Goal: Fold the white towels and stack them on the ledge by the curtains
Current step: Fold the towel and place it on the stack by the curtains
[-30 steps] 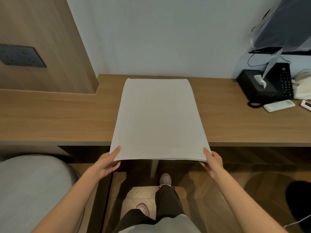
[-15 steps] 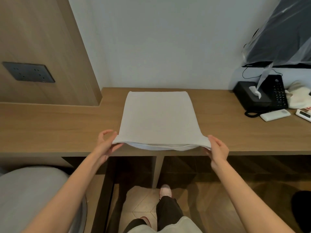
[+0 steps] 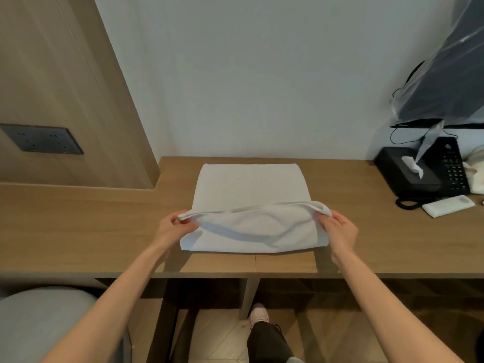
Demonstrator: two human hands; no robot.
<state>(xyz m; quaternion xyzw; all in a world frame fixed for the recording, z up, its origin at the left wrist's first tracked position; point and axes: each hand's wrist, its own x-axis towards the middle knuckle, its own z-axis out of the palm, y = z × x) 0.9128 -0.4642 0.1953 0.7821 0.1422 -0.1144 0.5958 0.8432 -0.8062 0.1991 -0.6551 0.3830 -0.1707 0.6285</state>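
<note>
Pinching one corner each, the left hand [image 3: 171, 229] and right hand [image 3: 339, 227] hold the towel [image 3: 251, 184] edge raised between them. Its far half lies flat on the desk [image 3: 78, 226] just beyond the knuckles. Carrying both corners forward evenly should, I'd say, land edge on edge. It looks like soft, thick white cloth, sagging mid-span over smooth wood grain.

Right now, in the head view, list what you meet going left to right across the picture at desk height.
Socket panel → left hand → white towel → right hand → black tissue box → black telephone. The white remote is left out, since it lies in front of both.
</note>
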